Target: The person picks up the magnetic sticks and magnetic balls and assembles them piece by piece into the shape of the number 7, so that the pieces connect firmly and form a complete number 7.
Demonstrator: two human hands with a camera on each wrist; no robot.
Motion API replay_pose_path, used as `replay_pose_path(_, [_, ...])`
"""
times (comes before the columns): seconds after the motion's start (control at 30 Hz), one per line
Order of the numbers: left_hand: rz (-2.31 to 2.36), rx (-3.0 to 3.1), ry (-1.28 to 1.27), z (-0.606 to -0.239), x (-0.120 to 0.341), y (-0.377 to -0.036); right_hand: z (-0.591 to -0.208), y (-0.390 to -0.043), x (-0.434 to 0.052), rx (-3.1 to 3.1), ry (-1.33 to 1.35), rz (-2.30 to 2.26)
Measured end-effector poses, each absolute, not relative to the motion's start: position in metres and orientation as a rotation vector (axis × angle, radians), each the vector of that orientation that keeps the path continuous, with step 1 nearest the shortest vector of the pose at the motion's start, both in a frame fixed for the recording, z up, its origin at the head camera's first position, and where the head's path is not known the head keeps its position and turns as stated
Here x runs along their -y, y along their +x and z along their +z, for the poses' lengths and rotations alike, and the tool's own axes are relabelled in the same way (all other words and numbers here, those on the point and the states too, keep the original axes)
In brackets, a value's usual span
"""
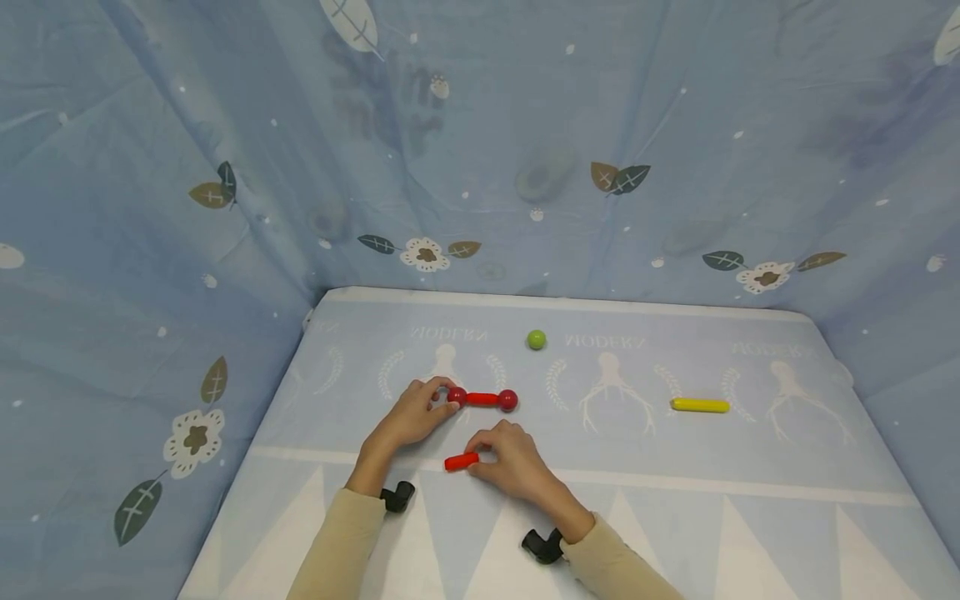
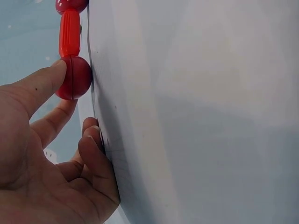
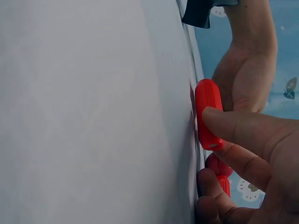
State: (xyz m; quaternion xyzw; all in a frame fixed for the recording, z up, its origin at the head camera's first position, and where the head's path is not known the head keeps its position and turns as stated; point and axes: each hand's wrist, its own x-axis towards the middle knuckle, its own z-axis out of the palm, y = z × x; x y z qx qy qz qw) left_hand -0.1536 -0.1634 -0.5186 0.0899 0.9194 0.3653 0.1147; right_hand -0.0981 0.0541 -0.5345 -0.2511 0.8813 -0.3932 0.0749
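My left hand [image 1: 414, 414] pinches the left ball of a red dumbbell-shaped piece [image 1: 482, 399], which lies on the table. That piece is a red rod [image 2: 70, 33] with a dark red ball [image 2: 74, 78] at each end. Nearer the front edge, my right hand [image 1: 513, 460] holds a loose red rod [image 1: 461, 462] between thumb and fingers. In the right wrist view the rod [image 3: 208, 114] looks ridged, with a small pale spot on its near end. It is close to the tabletop; whether it touches cannot be told.
A green ball [image 1: 536, 339] sits farther back on the patterned table [image 1: 480, 517]. To the right lies a yellow rod [image 1: 700, 405]. Blue printed cloth [image 1: 525, 125] hangs behind the table and at both sides.
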Motion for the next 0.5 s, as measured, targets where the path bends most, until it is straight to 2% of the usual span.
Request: replay_pose_path(0.5, [1.042,-2.702,0.244,-0.5192,0.1635,-0.1541,-0.5355,-0.0964,-0.0507,-2.683,-0.699,-1.096])
